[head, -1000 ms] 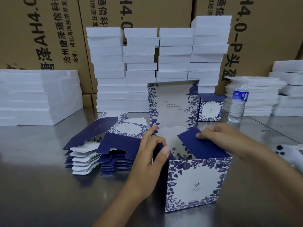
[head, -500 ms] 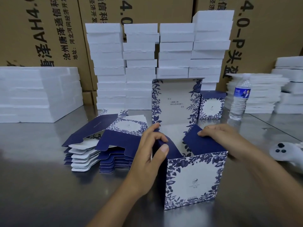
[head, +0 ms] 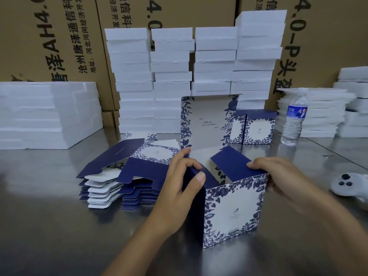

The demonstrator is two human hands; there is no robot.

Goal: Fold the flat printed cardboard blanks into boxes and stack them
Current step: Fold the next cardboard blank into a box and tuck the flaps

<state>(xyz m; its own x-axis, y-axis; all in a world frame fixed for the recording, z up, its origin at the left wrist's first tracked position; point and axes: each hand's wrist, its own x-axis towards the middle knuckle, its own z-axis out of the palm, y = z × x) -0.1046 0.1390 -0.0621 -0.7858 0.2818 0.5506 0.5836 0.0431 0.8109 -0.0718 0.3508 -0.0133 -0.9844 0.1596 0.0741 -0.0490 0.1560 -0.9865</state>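
Nearest me, the half-built box (head: 232, 212) is standing upright on the steel counter (head: 49, 226), its printed front facing the person. The left hand (head: 177, 188) is pinching the navy left flap (head: 202, 177) between thumb and curled fingers; the right hand (head: 278, 176) is gripping the right flap (head: 231, 163) at its fold, fingers bent over the top edge; both flaps are tilting inward, which I take as tucking the sides in so the lid (head: 207, 120), standing straight up at the far wall, can close over them; working both sides at once is probably steadying the walls. Just left of the box, the flat blanks (head: 119, 182) are lying in two fanned piles, within easy reach of the left hand; to the right, a white controller (head: 346, 184) is resting on the counter. Farther back, finished boxes (head: 254, 126) are sitting side by side right of the lid, near a water bottle (head: 294, 120); that looks like the place where stacking is meant to happen. Behind everything, white foam slabs (head: 173, 76) are rising in columns against brown cartons (head: 59, 36).
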